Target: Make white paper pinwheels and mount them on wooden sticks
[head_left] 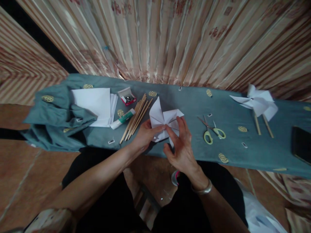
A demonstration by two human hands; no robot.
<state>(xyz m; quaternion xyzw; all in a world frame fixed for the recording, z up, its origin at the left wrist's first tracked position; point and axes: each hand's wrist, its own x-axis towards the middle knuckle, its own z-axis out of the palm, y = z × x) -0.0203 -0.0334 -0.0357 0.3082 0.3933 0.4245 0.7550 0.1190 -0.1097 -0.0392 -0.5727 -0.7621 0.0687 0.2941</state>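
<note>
A white paper pinwheel point(156, 113) with folded blades is at the front edge of the cloth-covered table, between my hands. My left hand point(145, 133) grips its left side, the thumb pressed near the centre. On the right, my right hand point(181, 142) has its index fingertip at the pinwheel's centre and other fingers at the right blade; its thumb stands apart below. Whether the right hand grips the paper or only touches it is hard to see. To the left of the pinwheel lies a bundle of wooden sticks point(137, 118). Scissors point(211, 131) with green handles lie open to the right.
A white paper stack point(94, 103) lies at the left beside bunched cloth point(55, 113). Near the sticks are a glue stick point(123, 119) and an open box of small metal pins point(127, 97). Pinwheels on sticks point(259, 102) and a dark phone point(301, 144) are at the right.
</note>
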